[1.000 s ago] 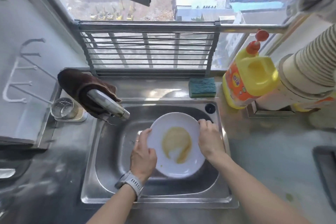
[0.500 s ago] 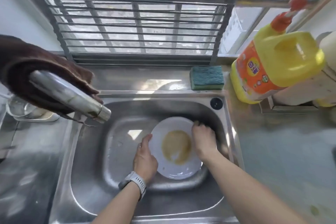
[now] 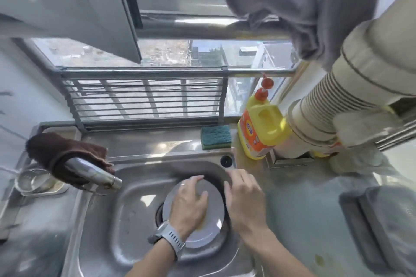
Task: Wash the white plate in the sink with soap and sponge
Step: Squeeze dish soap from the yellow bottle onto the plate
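At the window-side steel counter, the round white plate (image 3: 211,198) lay in the stainless sink (image 3: 135,220) so your left hand (image 3: 191,202) steadied it with fingers spread flat, while your right hand (image 3: 243,195), fingers loosely apart and empty, lifted toward the green sponge (image 3: 216,137) behind the sink.
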